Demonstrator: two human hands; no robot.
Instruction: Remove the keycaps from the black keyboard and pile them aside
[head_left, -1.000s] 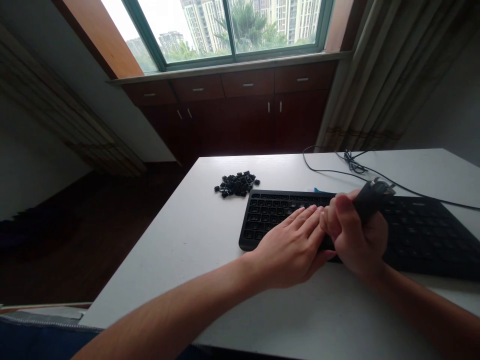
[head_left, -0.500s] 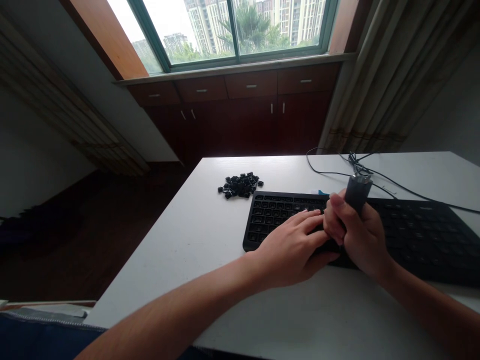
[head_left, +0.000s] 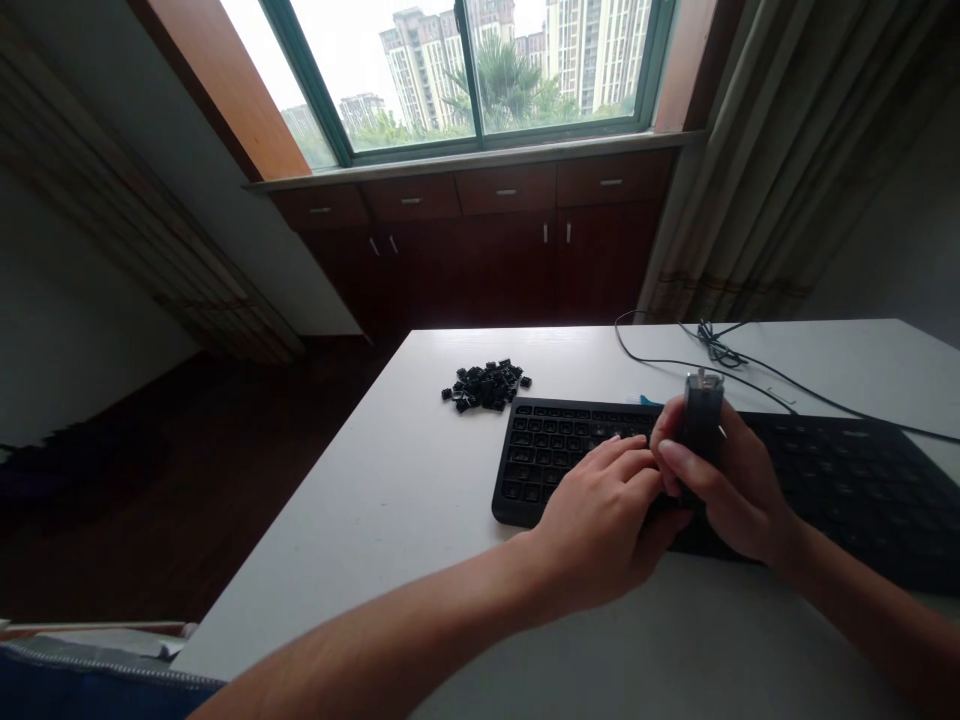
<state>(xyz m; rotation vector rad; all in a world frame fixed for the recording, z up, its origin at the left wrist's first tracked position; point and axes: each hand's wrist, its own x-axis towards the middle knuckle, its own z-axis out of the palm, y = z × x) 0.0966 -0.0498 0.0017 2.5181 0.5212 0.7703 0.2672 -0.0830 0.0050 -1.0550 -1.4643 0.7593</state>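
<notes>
A black keyboard (head_left: 517, 512) lies across the white desk, its left part showing bare key sockets. My left hand (head_left: 600, 510) rests palm down over those sockets, fingers stretched forward and touching the keyboard, the thumb pointing right. Beside it, my right hand (head_left: 739, 500) is closed around a dark, block-shaped tool with a metal end (head_left: 703, 405), held upright above the keyboard. The tool's lower end is hidden behind the fingers. Left of the keyboard's back corner is a loose pile of small black keycaps (head_left: 487, 386).
A thin black cable (head_left: 720, 345) lies tangled at the back of the white desk (head_left: 375, 500). A small blue item (head_left: 649, 401) shows behind the keyboard. Beyond the desk stand dark red cabinets (head_left: 480, 260) under a window.
The right hand has turned the tool more upright and shifted it slightly left. My left hand's fingers have bent a little more. The view has tilted slightly upward.
</notes>
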